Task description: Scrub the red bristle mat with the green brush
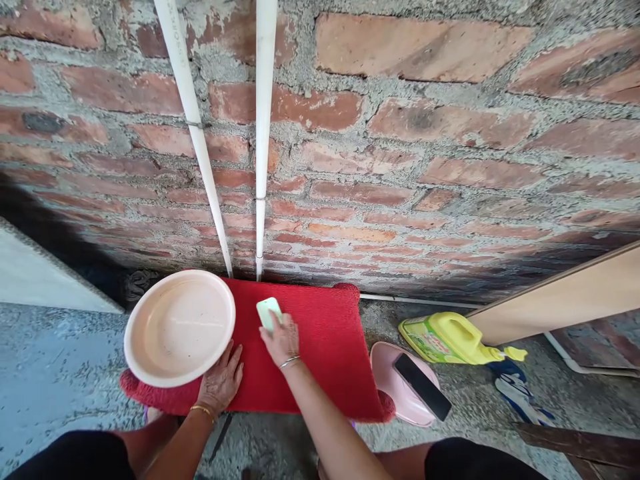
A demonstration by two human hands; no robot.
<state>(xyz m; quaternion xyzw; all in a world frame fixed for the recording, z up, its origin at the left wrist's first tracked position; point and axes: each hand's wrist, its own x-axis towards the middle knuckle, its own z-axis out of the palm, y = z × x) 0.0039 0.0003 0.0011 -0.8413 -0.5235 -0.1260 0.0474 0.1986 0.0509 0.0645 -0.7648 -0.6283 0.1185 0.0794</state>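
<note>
My right hand (281, 340) grips a pale green, rounded rectangular block (269, 311), perhaps a bar of soap or the back of a brush. It rests against a red mat (320, 347) with fluffy, rolled edges, which is spread over a low support that I cannot see. Palm down on the same mat lies my left hand (221, 380), fingers stretched out near the rim of a pale pink basin (131, 333). The basin sits on the mat's left part and holds what looks like a little liquid with dark specks.
Two white pipes (265, 133) run down the brick wall (400, 167) behind the mat. To the right, a black phone (423, 387) lies on a pink plastic stool (385, 373). Beyond are a yellow jug (453, 339), gloves (523, 397) and a leaning board (560, 300).
</note>
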